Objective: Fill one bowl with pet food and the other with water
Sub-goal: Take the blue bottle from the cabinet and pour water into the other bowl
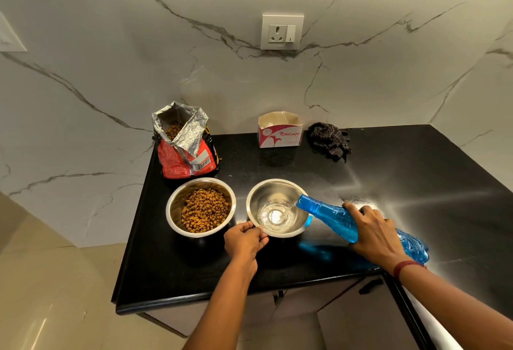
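Right hand (374, 230) grips a tilted translucent blue plastic bottle (324, 212), pouring water (273, 215) into a round steel bowl (270, 191). Left hand (244, 241) pinches that bowl's near rim. Left of it sits a kibble-filled steel bowl (177, 205). Tipping faster could splash water over the rim.

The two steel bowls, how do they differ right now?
The left bowl holds a heap of brown kibble; the right bowl holds only a little water. A blue bottle in the right hand pours into the right bowl; nothing pours into the left bowl. The left hand grips the right bowl's rim, not the left bowl's. Both are round, shiny steel.
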